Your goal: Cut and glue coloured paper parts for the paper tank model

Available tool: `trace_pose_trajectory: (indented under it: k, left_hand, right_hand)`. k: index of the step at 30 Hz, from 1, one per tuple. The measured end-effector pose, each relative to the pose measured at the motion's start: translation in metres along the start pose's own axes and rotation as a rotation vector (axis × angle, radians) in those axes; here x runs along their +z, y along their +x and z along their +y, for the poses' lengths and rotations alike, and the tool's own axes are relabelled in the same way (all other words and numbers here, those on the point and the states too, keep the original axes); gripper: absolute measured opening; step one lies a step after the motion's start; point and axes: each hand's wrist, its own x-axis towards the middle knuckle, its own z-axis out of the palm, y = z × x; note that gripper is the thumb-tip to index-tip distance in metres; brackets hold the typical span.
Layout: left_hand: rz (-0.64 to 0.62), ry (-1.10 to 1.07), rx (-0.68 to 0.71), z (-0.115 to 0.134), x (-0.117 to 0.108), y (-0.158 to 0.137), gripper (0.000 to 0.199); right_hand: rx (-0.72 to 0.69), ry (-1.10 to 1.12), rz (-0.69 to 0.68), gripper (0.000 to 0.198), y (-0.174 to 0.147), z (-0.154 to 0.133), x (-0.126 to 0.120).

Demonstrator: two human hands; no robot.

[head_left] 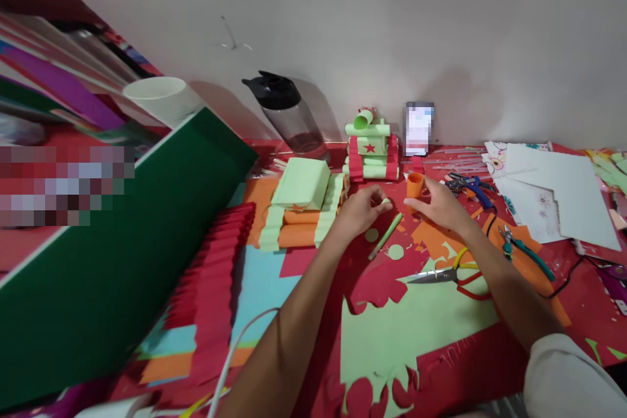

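Observation:
In the head view my right hand (435, 201) is closed around a small orange paper tube (415, 185), held upright with its hollow end facing up. My left hand (368, 208) pinches a small pale-green paper piece (386, 202) between thumb and fingertips. Between and below the hands lie a thin green paper roll (386, 236) and a pale-green paper disc (396, 251). Behind them stands a red and green paper tank model (371, 150) bearing a red star. Left of my left hand is another model (300, 209) of green and orange paper.
Scissors (435, 276) rest on a cut green sheet (392, 326). Teal-handled pliers (526, 251) and a blue glue gun (473, 188) lie at right. A phone (418, 129) leans on the wall, a bottle (289, 114) stands left, and a dark green board (132, 261) slants nearby.

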Motion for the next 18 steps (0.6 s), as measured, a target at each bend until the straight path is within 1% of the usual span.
trace_pose_trajectory:
  k: [2, 3, 6, 8, 10, 13, 18]
  left_hand:
    - [-0.023, -0.254, 0.036, 0.009, -0.004, 0.000, 0.031]
    - [-0.021, -0.347, 0.040, 0.013, -0.005, -0.001, 0.035]
    - [0.004, -0.522, 0.023, 0.026, -0.010, -0.006, 0.043]
    - [0.023, -0.613, 0.006, 0.032, -0.012, -0.008, 0.046]
    - [0.023, -0.696, -0.016, 0.035, -0.012, -0.010, 0.049]
    - [-0.021, -0.778, -0.025, 0.038, -0.012, -0.012, 0.047]
    - [-0.042, -0.800, 0.003, 0.046, -0.013, -0.015, 0.030]
  right_hand:
    - [-0.025, 0.005, -0.022, 0.030, -0.002, -0.003, -0.011]
    - [-0.044, -0.004, -0.029, 0.030, -0.002, -0.004, -0.016]
    - [-0.108, -0.011, -0.041, 0.030, -0.004, -0.005, -0.030]
    - [-0.115, -0.011, -0.029, 0.029, -0.005, -0.003, -0.037]
    - [-0.110, -0.038, -0.012, 0.029, -0.005, -0.001, -0.040]
    - [-0.131, -0.083, 0.013, 0.031, -0.004, 0.004, -0.041]
    - [-0.155, -0.092, -0.007, 0.035, -0.003, 0.008, -0.040]
